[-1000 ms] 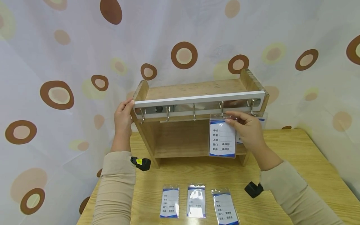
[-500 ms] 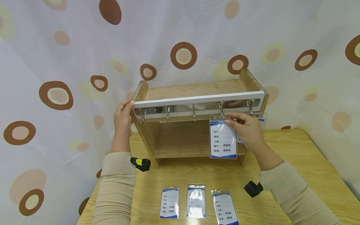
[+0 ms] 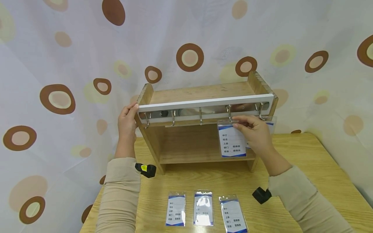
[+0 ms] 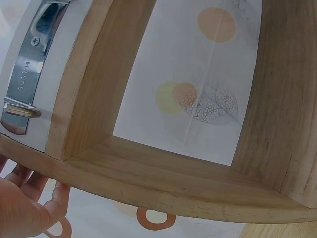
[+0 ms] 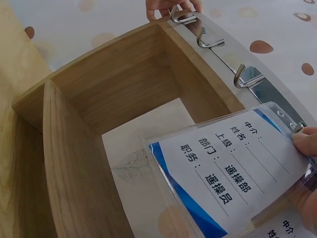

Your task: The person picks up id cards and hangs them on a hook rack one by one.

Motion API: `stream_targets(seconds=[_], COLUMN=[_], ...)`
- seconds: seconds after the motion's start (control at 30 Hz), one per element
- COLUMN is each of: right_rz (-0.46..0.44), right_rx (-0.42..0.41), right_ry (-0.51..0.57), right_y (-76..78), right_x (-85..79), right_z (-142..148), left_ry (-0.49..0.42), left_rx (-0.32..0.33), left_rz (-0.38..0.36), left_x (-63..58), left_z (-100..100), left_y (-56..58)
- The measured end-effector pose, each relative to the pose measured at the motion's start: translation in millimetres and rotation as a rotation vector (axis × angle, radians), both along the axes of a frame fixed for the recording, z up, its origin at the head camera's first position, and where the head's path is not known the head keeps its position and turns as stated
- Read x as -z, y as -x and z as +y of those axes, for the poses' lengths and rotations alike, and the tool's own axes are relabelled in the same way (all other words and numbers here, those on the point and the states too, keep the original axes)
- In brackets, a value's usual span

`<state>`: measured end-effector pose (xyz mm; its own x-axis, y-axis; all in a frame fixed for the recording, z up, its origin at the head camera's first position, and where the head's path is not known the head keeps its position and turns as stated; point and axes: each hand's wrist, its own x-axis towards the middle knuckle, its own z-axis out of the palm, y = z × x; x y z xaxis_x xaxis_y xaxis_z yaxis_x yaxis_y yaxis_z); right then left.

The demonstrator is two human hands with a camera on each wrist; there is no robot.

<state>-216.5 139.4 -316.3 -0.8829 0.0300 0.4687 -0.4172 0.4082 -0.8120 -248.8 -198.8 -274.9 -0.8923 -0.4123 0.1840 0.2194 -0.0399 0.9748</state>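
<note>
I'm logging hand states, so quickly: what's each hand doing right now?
Left hand: holding the wooden shelf at its upper left corner.
Right hand: pinching a badge near its top edge.

Behind and above the left fingers (image 3: pixel 125 111) and the right fingers (image 3: pixel 245 119) there's a pale cloth (image 3: pixel 157 29), lightly creased — brown rings, peach blobs and yellowish spots all over it. One solid brown oval (image 3: pixel 113 12) sits well above the left fingers. Below both lies a yellowish wood-grain tabletop (image 3: pixel 314 158) — its far corner rounded, off beyond the right fingers.
</note>
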Motion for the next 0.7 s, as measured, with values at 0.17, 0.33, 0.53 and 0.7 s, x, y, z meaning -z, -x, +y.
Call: stream_targets(seconds=[0.17, 0.33, 0.53, 0.7], right_rz=[0.027, 0.044, 0.04, 0.051], right_rx=[0.009, -0.004, -0.019, -0.03], right_ry=[0.009, 0.035, 0.061, 0.079], right_y=[0.4, 0.7, 4.5, 9.4], right_x=[2.7, 3.3, 5.0, 7.6], right_z=[-0.8, -1.1, -0.9, -0.8], left_ry=[-0.013, -0.014, -0.009, -0.003], left_rx=[0.008, 0.01, 0.01, 0.008], left_rz=[-0.019, -0.028, -0.017, -0.016], left_x=[-1.0, -2.6, -2.6, -2.3], left_z=[0.8, 1.3, 1.6, 1.6], left_y=[0.9, 0.9, 2.8, 3.4])
